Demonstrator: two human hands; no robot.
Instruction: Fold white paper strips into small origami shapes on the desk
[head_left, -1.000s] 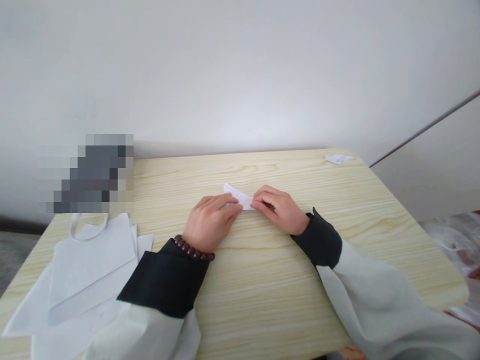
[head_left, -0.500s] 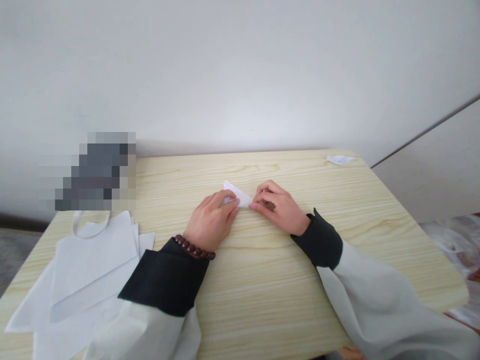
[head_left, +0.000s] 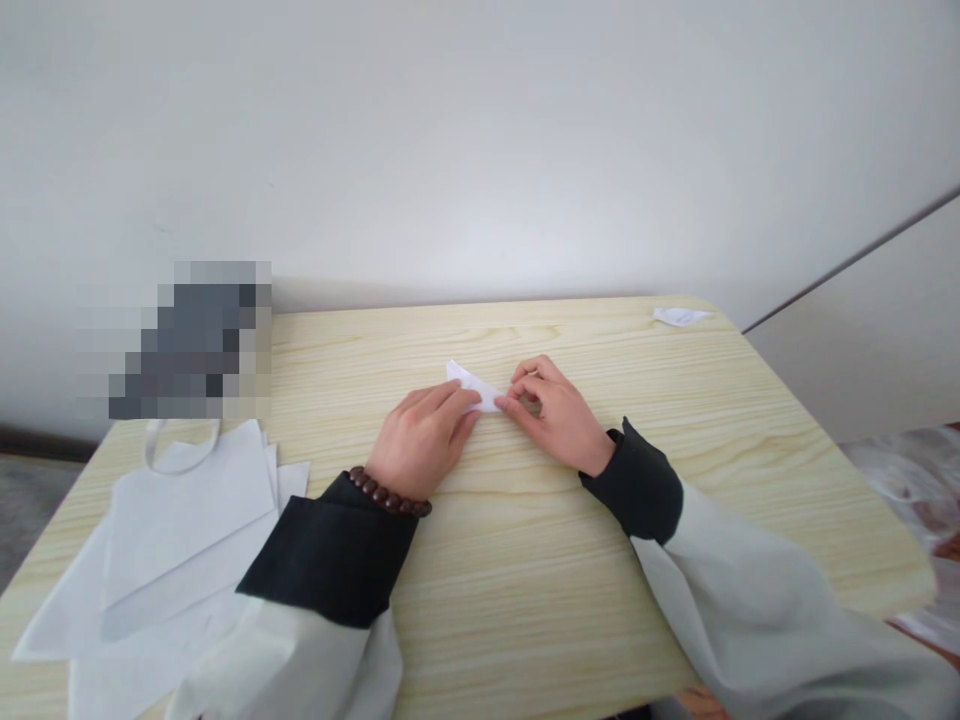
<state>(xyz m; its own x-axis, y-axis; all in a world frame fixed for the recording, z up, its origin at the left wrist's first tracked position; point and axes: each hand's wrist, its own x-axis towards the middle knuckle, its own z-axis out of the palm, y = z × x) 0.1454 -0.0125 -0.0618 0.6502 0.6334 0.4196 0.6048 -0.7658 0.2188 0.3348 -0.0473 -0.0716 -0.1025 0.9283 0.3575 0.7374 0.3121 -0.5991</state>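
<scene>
A small folded piece of white paper (head_left: 475, 386), pointed at its ends, lies on the middle of the wooden table between my hands. My left hand (head_left: 424, 432) is closed on its left part, fingers on top and thumb at the near edge. At the right tip, my right hand (head_left: 556, 410) pinches the paper between thumb and index finger, the other fingers curled above. My left fingers hide part of the folds.
Loose sheets of white paper (head_left: 187, 530) lie overlapping at the left, with a white strap-like loop (head_left: 182, 470) above them. A blurred-out dark object (head_left: 187, 345) stands behind. Another folded paper (head_left: 681, 317) rests at the table's (head_left: 600, 580) far right corner.
My left fingers have shifted slightly on the paper, and my right fingertips have moved a little up and left at its tip. The paper stays in nearly the same place.
</scene>
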